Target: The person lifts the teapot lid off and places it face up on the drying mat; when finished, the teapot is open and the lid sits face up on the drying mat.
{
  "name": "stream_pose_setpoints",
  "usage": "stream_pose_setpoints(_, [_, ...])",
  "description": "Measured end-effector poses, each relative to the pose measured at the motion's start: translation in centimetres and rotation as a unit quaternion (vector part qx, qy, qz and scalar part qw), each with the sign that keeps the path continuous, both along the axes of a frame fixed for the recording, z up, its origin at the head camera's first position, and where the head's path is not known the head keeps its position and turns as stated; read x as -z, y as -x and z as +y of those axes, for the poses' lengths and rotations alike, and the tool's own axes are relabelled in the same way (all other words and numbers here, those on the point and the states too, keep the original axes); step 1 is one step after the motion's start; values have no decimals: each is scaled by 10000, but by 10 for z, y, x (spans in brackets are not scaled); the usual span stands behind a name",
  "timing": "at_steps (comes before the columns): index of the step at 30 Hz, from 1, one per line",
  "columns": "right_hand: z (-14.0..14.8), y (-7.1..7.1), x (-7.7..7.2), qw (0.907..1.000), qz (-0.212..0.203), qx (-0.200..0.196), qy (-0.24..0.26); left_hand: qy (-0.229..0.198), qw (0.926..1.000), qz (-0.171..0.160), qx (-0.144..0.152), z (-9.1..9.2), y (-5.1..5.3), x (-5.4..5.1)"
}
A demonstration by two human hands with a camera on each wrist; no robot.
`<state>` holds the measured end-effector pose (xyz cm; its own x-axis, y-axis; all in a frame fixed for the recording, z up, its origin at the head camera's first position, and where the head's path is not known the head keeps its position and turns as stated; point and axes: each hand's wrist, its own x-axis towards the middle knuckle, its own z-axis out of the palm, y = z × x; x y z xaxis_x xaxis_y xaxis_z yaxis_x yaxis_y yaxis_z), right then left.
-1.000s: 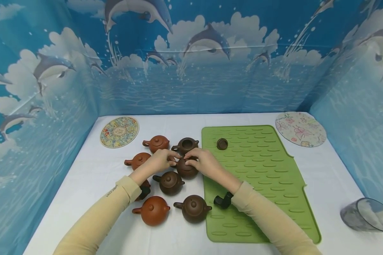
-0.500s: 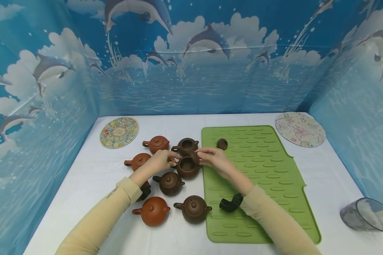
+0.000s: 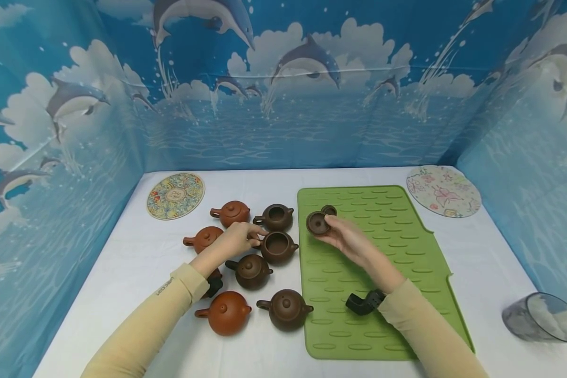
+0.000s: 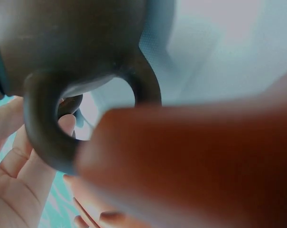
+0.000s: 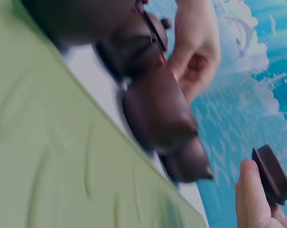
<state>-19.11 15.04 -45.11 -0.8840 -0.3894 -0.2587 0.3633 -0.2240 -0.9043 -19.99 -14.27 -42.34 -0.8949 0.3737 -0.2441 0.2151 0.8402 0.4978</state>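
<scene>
My left hand pinches the handle of a dark brown teapot, whose top stands uncovered on the white table. In the left wrist view fingertips show by that handle; a blurred reddish-brown shape hides much of the lower right. Over the green mat my right hand holds a round dark teapot lid, its hollow underside toward the head camera. The right wrist view shows the lid edge-on at the fingers. A smaller dark lid lies just behind it on the mat.
A second lidless dark teapot stands behind. Lidded dark teapots and reddish clay teapots surround the left arm. The green mat fills the right side. A glass lies far right; patterned discs lie at the back corners.
My right hand has lifted the lid off the dark teapot, carried it rightward over the green mat and turned its underside up. The left hand has stayed at the handle.
</scene>
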Motion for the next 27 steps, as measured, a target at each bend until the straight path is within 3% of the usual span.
stream_pose_setpoints(4, [18, 1, 0, 9933, 384, 125, -1083, -10, 10000, 32, 41, 0, 0, 0])
stream_pose_setpoints(9, [32, -1, 5, 9749, 529, 261, -2149, -28, 10000, 12, 10, -1, 1, 1])
stream_pose_setpoints(16, [37, -7, 15, 9313, 715, 292, -3561, -36, 10000, -30, -34, -1, 0, 1])
stream_pose_setpoints(20, [36, -7, 18, 9089, 987, 359, -4035, -8, 10000, -12, -37, -1, 0, 2])
stream_pose_setpoints(24, [35, -8, 19, 8981, 1229, 351, -4208, 19, 10000, -5, -45, -1, 0, 2])
stream_pose_setpoints(27, [36, -8, 20, 8960, 1276, 322, -4240, 30, 10000, 3, -38, -1, 0, 2])
